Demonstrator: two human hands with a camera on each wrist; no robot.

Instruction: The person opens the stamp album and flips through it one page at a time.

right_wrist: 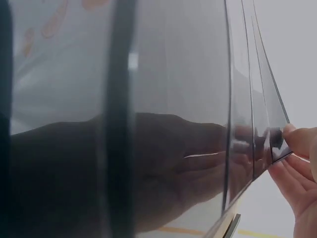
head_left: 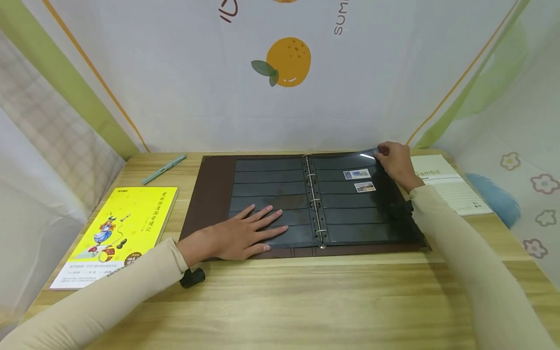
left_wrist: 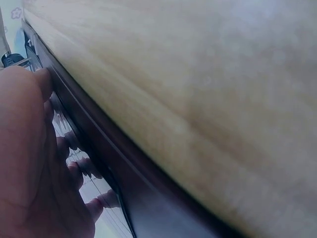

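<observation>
Now the left hand (head_left: pixel 238 236) lies flat, fingers spread, on the stamp album's (head_left: pixel 302 201) left page at 6 o'clock; the right hand (head_left: pixel 395 163) pinches the glossy sleeve page's (head_left: pixel 367 194) far corner at 1 o'clock; that sheet seems thin, flexible, slippery, best held by its corner; two stamps (head_left: pixel 357 174) show; one yellow book (head_left: pixel 118 233) lies on the table (head_left: pixel 306 301).

Glossy plastic album pages (head_left: pixel 280 194), metal rings (head_left: pixel 314 199), matt wood-grain table (head_left: pixel 306 296), paper booklet (head_left: pixel 118 233).
</observation>
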